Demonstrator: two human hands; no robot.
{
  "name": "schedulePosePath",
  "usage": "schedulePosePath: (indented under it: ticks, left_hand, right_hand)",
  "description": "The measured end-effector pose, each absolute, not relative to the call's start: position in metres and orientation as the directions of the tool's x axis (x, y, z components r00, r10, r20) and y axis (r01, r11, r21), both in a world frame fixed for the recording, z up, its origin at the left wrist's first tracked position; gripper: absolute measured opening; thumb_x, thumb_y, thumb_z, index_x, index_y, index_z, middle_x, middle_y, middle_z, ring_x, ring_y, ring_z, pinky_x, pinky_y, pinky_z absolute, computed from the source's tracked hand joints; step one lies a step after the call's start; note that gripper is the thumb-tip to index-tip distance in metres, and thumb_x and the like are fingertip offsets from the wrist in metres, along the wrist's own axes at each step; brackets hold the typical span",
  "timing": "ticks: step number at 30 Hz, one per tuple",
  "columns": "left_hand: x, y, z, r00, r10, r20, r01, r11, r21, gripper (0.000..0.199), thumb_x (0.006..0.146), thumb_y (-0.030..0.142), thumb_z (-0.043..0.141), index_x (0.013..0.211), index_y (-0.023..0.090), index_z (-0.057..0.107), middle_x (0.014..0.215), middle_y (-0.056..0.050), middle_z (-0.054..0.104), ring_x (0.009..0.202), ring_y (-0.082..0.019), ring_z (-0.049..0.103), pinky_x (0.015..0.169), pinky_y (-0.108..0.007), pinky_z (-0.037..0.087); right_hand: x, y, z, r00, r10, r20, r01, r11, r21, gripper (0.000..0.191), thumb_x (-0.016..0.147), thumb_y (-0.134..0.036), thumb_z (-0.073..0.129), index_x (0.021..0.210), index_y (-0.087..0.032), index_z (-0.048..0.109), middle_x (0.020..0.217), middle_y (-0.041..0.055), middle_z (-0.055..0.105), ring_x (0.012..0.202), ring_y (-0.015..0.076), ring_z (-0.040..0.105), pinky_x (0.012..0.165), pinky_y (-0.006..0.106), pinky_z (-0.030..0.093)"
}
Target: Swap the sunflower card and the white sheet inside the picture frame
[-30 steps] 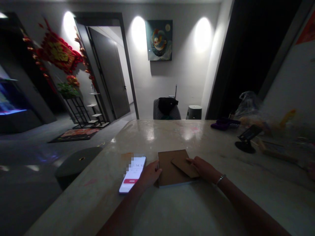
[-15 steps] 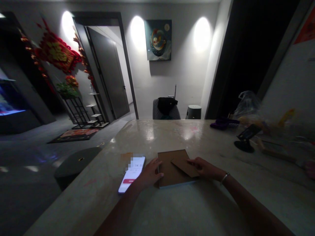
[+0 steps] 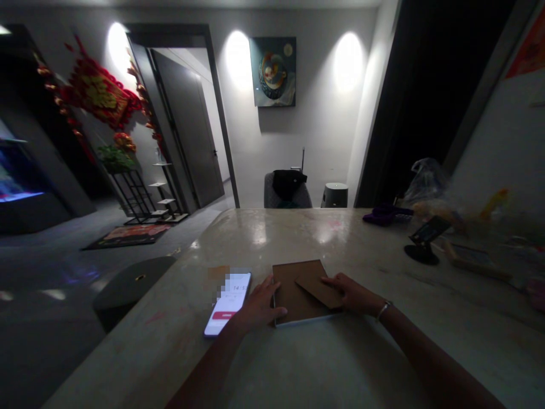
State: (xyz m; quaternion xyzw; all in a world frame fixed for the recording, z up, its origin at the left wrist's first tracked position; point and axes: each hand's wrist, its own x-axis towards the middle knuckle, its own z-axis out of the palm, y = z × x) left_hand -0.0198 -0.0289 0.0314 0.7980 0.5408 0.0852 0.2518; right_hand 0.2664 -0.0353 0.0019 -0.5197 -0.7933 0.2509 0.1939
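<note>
On the table in front of me lies a flat brown cardboard tray (image 3: 293, 304) with a thin pale rim. A smaller brown piece of card (image 3: 320, 291) lies slantwise over its right half. My right hand (image 3: 351, 294) pinches that card at its right end, fingers on top and thumb side hidden. At the tray's left edge rests my left hand (image 3: 261, 304), its thumb and fingers spread apart and touching the rim. Just left of that hand is a phone (image 3: 230, 301) with a lit screen, partly blurred out.
A phone stand (image 3: 421, 253), a purple cloth item (image 3: 385, 215) and a clear plastic bag (image 3: 428, 182) are on the table's right side. A round stool (image 3: 131, 284) stands by the left edge. Beyond the far edge is a grey chair (image 3: 268, 190) with a black item on it.
My right hand has shifted slightly left with the card. My left thumb reaches a little further over the tray. The phone has stayed in place.
</note>
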Motion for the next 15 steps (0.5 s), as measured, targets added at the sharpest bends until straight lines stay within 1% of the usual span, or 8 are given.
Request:
schedulePosePath:
  ticks: [4, 7, 9, 11, 13, 15]
  left_hand:
    - [-0.0198, -0.0299, 0.0344, 0.403, 0.905, -0.137, 0.81, -0.283, 0.513, 0.069, 0.066, 0.042, 0.057, 0.127, 0.019, 0.037, 0.144, -0.008, 0.015, 0.13, -0.023, 0.016, 0.104, -0.037, 0.018]
    - [-0.0201, -0.0283, 0.0337, 0.411, 0.906, -0.098, 0.785, -0.297, 0.544, 0.059, 0.068, 0.036, 0.056, 0.122, 0.019, 0.043, 0.143, -0.007, 0.019, 0.129, -0.022, 0.019, 0.104, -0.035, 0.019]
    - [-0.0209, -0.026, 0.0309, 0.419, 0.906, -0.065, 0.757, -0.309, 0.575, 0.051, 0.068, 0.03, 0.056, 0.117, 0.02, 0.049, 0.142, -0.006, 0.022, 0.127, -0.022, 0.025, 0.102, -0.034, 0.023]
    - [-0.0222, -0.0236, 0.0275, 0.427, 0.903, -0.042, 0.73, -0.317, 0.605, 0.044, 0.068, 0.026, 0.056, 0.111, 0.02, 0.052, 0.141, -0.006, 0.023, 0.123, -0.022, 0.032, 0.098, -0.033, 0.031]
    - [-0.0236, -0.0219, 0.0255, 0.432, 0.901, -0.035, 0.713, -0.317, 0.626, 0.039, 0.067, 0.023, 0.056, 0.105, 0.02, 0.054, 0.14, -0.007, 0.023, 0.115, -0.021, 0.042, 0.091, -0.032, 0.038]
    - [-0.025, -0.0211, 0.0257, 0.436, 0.899, -0.037, 0.704, -0.315, 0.637, 0.033, 0.066, 0.02, 0.056, 0.099, 0.019, 0.055, 0.14, -0.007, 0.023, 0.103, -0.019, 0.05, 0.085, -0.032, 0.042]
  right_hand:
    - [0.2667, -0.0365, 0.0031, -0.39, 0.919, 0.056, 0.73, 0.345, -0.59, 0.054, 0.069, -0.017, 0.053, 0.123, -0.021, 0.046, 0.093, 0.0063, 0.049, 0.082, 0.0161, 0.05, 0.08, 0.028, 0.04]
    - [0.2658, -0.0381, 0.0061, -0.389, 0.919, 0.065, 0.723, 0.349, -0.596, 0.047, 0.07, -0.02, 0.053, 0.117, -0.023, 0.052, 0.09, 0.0054, 0.052, 0.08, 0.0162, 0.052, 0.078, 0.028, 0.041]
    - [0.2651, -0.0384, 0.008, -0.4, 0.914, 0.071, 0.705, 0.356, -0.613, 0.042, 0.071, -0.022, 0.053, 0.112, -0.023, 0.056, 0.089, 0.0054, 0.054, 0.08, 0.0168, 0.053, 0.076, 0.028, 0.042]
    - [0.2646, -0.0379, 0.0091, -0.409, 0.909, 0.079, 0.677, 0.36, -0.642, 0.035, 0.07, -0.023, 0.054, 0.105, -0.022, 0.061, 0.088, 0.0053, 0.058, 0.08, 0.0176, 0.055, 0.075, 0.028, 0.043]
    - [0.2641, -0.0368, 0.0091, -0.41, 0.908, 0.08, 0.647, 0.352, -0.676, 0.029, 0.07, -0.024, 0.053, 0.096, -0.02, 0.065, 0.087, 0.0051, 0.061, 0.081, 0.0182, 0.056, 0.073, 0.028, 0.044]
    - [0.2639, -0.0355, 0.0085, -0.41, 0.91, 0.066, 0.628, 0.334, -0.703, 0.024, 0.071, -0.025, 0.052, 0.089, -0.019, 0.067, 0.085, 0.0047, 0.063, 0.08, 0.0187, 0.058, 0.071, 0.028, 0.044]
